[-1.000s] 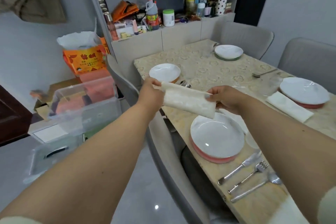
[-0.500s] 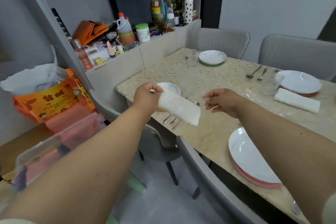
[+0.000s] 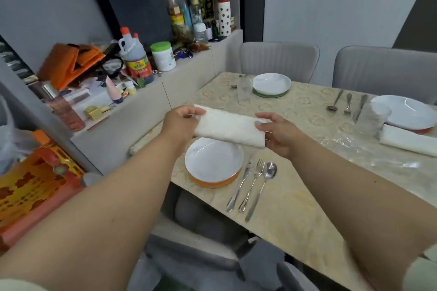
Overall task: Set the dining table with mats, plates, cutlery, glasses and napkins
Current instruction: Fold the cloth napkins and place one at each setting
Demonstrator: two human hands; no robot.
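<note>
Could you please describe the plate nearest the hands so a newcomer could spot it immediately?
Start at the beige dining table and find its near corner. The white plate sits there, left of a knife, fork and spoon. Only it rests on an orange mat.

Hidden behind the napkin, cut at the edges

The folded napkin [image 3: 228,129] covers the far rim of the nearest plate [image 3: 214,162]; the right edge crops the far-right plate [image 3: 402,112] and second napkin [image 3: 406,140]; the labels on the ledge bottles [image 3: 136,59] are too blurred to read.
</note>
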